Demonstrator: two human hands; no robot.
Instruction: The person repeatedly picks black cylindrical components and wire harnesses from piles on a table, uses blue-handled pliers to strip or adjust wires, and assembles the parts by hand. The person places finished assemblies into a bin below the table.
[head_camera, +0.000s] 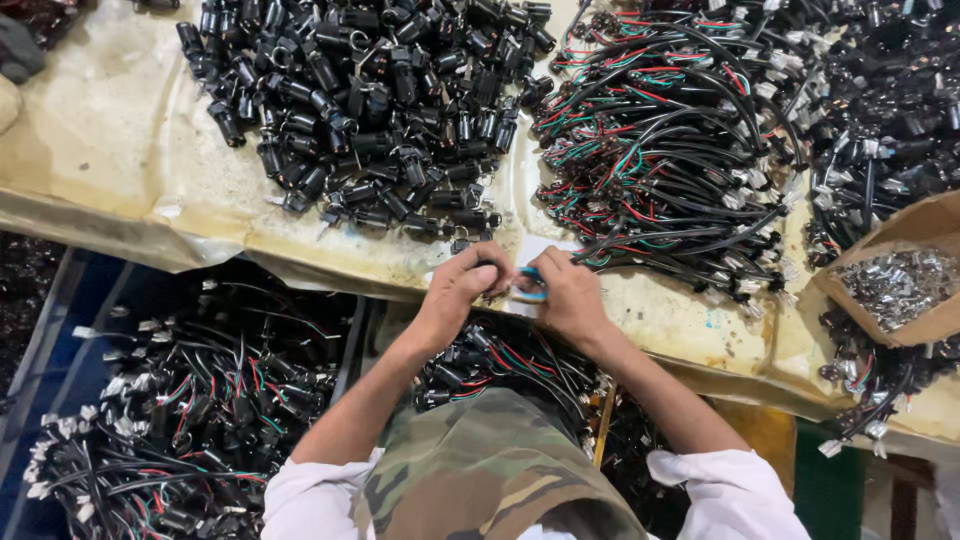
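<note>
Camouflage apron (490, 470) below cluttered plastic-covered worktable (110, 150).

Worktable (110, 150) w/ worn yellowish cover, creased & stained; blue bins (60, 340) below at left, green surface (830, 480) lower right; even light, no walls/windows in view
</note>
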